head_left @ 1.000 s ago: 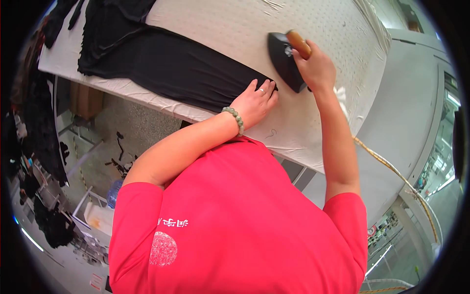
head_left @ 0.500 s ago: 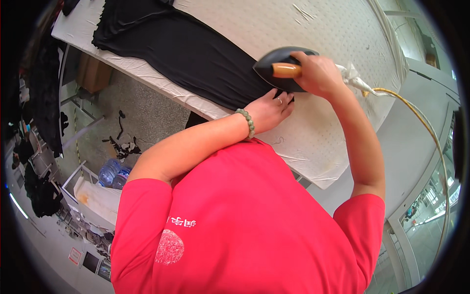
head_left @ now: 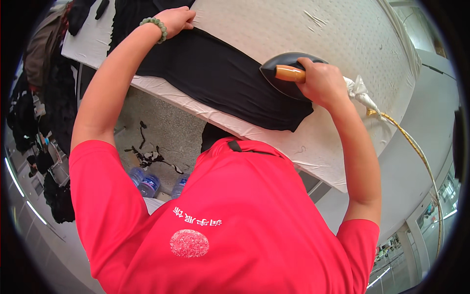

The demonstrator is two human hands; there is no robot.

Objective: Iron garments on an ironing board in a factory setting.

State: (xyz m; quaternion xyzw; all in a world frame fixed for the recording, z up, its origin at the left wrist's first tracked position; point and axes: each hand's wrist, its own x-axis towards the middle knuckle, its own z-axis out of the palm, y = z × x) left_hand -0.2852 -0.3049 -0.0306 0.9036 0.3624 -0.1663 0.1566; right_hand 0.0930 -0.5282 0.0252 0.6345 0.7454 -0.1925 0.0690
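Right hand (head_left: 320, 81) closed around the wooden handle (head_left: 290, 73) of a dark iron (head_left: 286, 78), which rests on a black garment (head_left: 215, 73) near its lower end. The garment lies lengthwise across a white padded ironing table (head_left: 342, 34); its upper end is cut off by the frame. Left hand (head_left: 175, 19) lies on the cloth, fingers curled; grip not determinable. A yellow cord (head_left: 416, 147) trails from the iron, its joint hidden by white rag

Left hand (head_left: 177, 19) now far up the black garment (head_left: 215, 73), away from the iron (head_left: 289, 78); earlier it sat just beside it.
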